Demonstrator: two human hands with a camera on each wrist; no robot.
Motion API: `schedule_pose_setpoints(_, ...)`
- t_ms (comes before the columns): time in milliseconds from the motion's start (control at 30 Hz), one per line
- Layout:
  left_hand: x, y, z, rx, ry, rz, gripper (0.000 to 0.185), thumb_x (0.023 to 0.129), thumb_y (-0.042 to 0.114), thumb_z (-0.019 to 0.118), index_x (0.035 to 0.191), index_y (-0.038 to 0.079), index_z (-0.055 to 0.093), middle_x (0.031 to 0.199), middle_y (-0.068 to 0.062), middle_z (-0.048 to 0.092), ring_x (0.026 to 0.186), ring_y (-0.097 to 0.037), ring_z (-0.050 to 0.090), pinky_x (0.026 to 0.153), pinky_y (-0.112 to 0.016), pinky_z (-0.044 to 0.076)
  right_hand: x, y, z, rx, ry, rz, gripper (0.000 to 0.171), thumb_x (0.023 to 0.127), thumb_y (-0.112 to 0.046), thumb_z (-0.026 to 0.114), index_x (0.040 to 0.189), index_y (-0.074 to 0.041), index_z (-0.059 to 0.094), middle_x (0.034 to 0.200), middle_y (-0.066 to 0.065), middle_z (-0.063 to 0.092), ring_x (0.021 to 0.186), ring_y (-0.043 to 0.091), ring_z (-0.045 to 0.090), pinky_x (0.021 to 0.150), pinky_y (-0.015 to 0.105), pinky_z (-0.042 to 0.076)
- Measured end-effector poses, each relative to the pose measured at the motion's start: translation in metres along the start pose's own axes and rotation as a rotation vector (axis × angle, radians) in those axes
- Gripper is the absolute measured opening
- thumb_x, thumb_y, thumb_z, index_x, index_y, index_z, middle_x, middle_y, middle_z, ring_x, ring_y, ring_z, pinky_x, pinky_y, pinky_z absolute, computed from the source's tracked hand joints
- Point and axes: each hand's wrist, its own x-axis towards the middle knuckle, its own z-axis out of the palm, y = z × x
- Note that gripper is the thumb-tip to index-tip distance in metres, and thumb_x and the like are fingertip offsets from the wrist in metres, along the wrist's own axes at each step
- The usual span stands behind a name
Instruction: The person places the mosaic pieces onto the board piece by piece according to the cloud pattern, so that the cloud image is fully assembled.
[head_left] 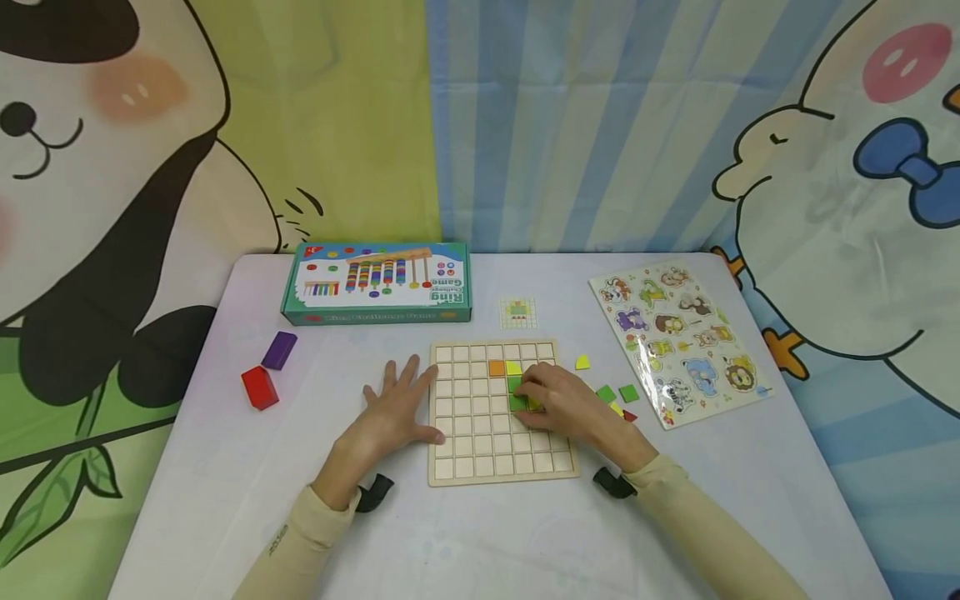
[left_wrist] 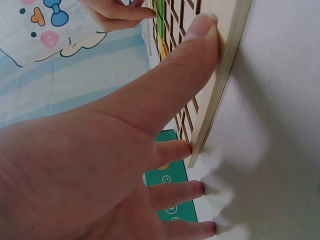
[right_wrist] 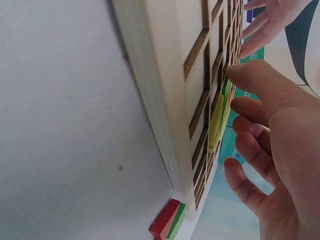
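A flat, squarish board [head_left: 468, 446] of pale wood, ribbed into a grid of shallow square cells, lies at the centre of the frame on the white, faintly textured tabletop [head_left: 480, 542]. At the board's left edge, the left hand [head_left: 382, 418] has its fingers straight and spread, with the thumb resting on the smooth wooden rim. The right hand [head_left: 558, 400] bends over the board's right half, thumb and index finger at either side of a thin green square [head_left: 517, 403]; whether they grip it or only touch it, I cannot tell. An orange square [head_left: 497, 368] and a yellow piece [head_left: 513, 367] sit side by side in the cells just above.

Right of the board lie a loose yellow piece [head_left: 582, 362] with a curved edge, a flat green tile [head_left: 628, 392] and a small pointed red piece [head_left: 630, 416]. At upper right, a glossy animal board [head_left: 682, 333] stands out with its printed figures. A small gridded card [head_left: 518, 313] lies above the wooden board, beside a long, printed green box [head_left: 377, 283] at upper left. Left of centre are a red block [head_left: 259, 388] and a purple block [head_left: 280, 351], both oblong.
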Motion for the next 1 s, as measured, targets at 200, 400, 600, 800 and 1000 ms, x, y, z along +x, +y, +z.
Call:
schedule_pose_setpoints(200, 0.002, 0.0, 0.0, 0.009, 0.002, -0.003, 0.112, 0.072, 0.038, 0.09, 0.161, 0.013, 0.027, 0.17, -0.023, 0.006, 0.152, -0.055, -0.006, 0.105, -0.087, 0.003, -0.001, 0.003, -0.01, -0.03, 0.021, 0.033, 0.028, 0.081, -0.026, 0.086, 0.101, -0.008, 0.078, 0.101, 0.003, 0.066, 0.09, 0.015, 0.06, 0.076, 0.03, 0.053)
schedule_pose_setpoints(400, 0.003, -0.002, 0.001, 0.011, 0.001, -0.006, 0.113, 0.072, 0.039, 0.09, 0.161, 0.013, 0.027, 0.17, -0.023, 0.006, 0.152, -0.055, -0.006, 0.105, -0.087, 0.004, -0.007, 0.011, -0.026, -0.031, 0.037, 0.114, 0.03, 0.08, -0.023, 0.087, 0.104, -0.007, 0.078, 0.104, 0.004, 0.065, 0.09, 0.016, 0.058, 0.075, 0.033, 0.053)
schedule_pose_setpoints(600, 0.001, -0.001, 0.002, 0.015, 0.004, -0.005, 0.111, 0.073, 0.037, 0.09, 0.161, 0.012, 0.028, 0.17, -0.023, 0.007, 0.152, -0.056, -0.006, 0.105, -0.087, 0.004, -0.022, 0.027, -0.041, -0.082, 0.089, 0.122, 0.03, 0.08, -0.022, 0.087, 0.103, -0.006, 0.077, 0.103, 0.007, 0.065, 0.087, 0.019, 0.06, 0.072, 0.034, 0.054)
schedule_pose_setpoints(800, 0.0, -0.002, 0.003, 0.023, 0.011, 0.0, 0.11, 0.073, 0.037, 0.09, 0.161, 0.012, 0.028, 0.169, -0.023, 0.007, 0.152, -0.056, -0.005, 0.105, -0.087, 0.004, -0.047, 0.043, -0.055, -0.144, 0.147, 0.183, 0.031, 0.075, -0.021, 0.09, 0.099, -0.005, 0.077, 0.1, 0.01, 0.066, 0.086, 0.022, 0.062, 0.071, 0.038, 0.057)
schedule_pose_setpoints(1000, 0.0, -0.003, 0.004, -0.005, 0.008, 0.003, 0.111, 0.073, 0.037, 0.09, 0.161, 0.012, 0.027, 0.17, -0.023, 0.005, 0.152, -0.056, -0.007, 0.104, -0.087, 0.002, -0.075, 0.054, -0.065, -0.199, 0.151, 0.305, 0.031, 0.075, -0.022, 0.089, 0.098, -0.004, 0.077, 0.098, 0.011, 0.066, 0.088, 0.028, 0.066, 0.07, 0.042, 0.058)
